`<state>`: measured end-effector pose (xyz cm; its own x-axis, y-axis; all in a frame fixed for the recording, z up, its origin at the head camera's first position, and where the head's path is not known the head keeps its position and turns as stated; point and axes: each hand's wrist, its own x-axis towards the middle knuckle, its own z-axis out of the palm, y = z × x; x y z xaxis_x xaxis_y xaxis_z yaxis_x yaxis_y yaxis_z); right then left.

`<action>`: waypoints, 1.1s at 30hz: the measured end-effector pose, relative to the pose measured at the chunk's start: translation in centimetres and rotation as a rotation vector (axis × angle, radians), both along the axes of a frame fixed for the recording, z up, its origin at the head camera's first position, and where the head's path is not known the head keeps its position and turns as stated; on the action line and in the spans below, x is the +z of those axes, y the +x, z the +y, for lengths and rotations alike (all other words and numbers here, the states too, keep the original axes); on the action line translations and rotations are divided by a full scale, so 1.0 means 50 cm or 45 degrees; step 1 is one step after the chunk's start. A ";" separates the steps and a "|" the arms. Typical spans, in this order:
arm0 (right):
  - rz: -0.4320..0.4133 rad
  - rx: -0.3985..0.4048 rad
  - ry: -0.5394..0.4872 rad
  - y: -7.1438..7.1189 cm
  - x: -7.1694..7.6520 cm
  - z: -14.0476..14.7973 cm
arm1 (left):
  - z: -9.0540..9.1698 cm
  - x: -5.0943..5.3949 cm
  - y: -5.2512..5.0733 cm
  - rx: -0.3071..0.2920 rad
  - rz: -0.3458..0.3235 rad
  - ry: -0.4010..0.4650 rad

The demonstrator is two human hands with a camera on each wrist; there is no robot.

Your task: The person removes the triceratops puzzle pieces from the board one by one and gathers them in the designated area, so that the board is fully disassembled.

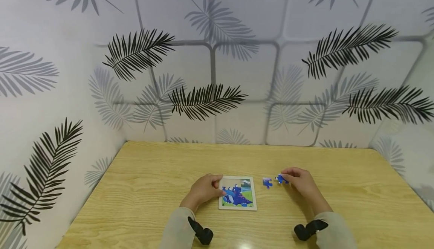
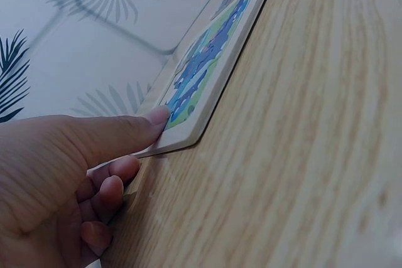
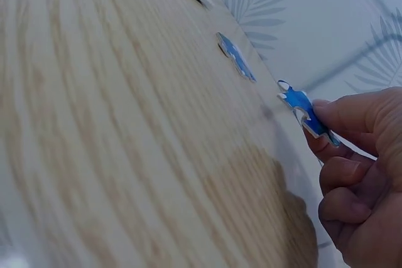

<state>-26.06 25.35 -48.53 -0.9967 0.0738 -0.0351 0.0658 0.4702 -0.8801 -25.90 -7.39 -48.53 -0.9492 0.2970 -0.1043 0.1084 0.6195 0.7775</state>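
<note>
Right wrist view: your right hand point(image 3: 367, 177) pinches a flat blue-and-white jigsaw piece point(image 3: 298, 101), probably light, stiff, best held by its edges. Leftward, your left hand point(image 1: 202, 189) grips the pale-framed square dinosaur puzzle point(image 1: 237, 208).

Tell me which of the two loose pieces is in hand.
The piece farther from the board: the right hand pinches it. The other piece lies on the table, nearer the board, with no hand on it.

The bare left hand point(image 1: 203, 190) covers part of the square, pale wood-framed dinosaur puzzle point(image 1: 237, 208); the bare right hand point(image 1: 303, 184) hides part of a blue-and-white jigsaw piece point(image 3: 300, 103)
</note>
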 end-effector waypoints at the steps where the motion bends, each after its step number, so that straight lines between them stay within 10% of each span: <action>1: 0.001 0.010 0.014 0.000 -0.001 0.000 | 0.000 0.000 0.000 0.001 -0.001 0.000; 33: -0.013 0.020 0.279 0.001 -0.015 -0.006 | -0.003 0.003 0.003 -0.023 0.012 0.006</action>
